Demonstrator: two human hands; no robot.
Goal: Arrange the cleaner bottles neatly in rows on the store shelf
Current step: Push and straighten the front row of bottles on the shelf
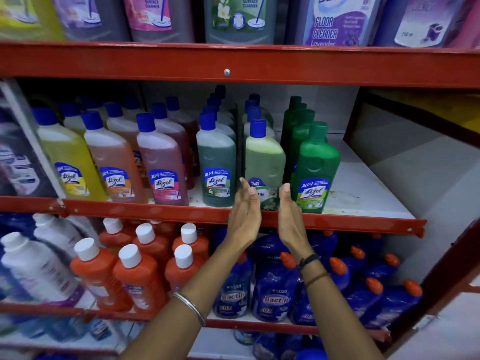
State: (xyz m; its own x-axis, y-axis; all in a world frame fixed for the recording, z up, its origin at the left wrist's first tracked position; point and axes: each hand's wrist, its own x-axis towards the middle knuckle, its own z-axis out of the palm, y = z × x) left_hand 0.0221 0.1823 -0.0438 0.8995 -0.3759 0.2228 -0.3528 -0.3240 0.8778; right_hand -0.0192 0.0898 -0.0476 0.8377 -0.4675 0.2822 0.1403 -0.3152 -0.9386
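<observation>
On the middle red shelf [155,211] stand rows of cleaner bottles with blue caps: yellow [65,152], orange [111,157], pink [161,162], dark green [215,162], pale green [263,157], and bright green with a green cap [315,167]. My left hand [244,211] and my right hand [289,211] are flat and upright, palms facing each other, on either side of the pale green bottle's base at the shelf's front edge. The fingers are apart from the bottle or only just at its sides; I cannot tell about contact.
To the right of the bright green bottle lies bare white shelf board [363,188]. Large bottles fill the shelf above [233,19]. Below stand orange bottles with white caps [135,276] and blue bottles with orange caps [275,294].
</observation>
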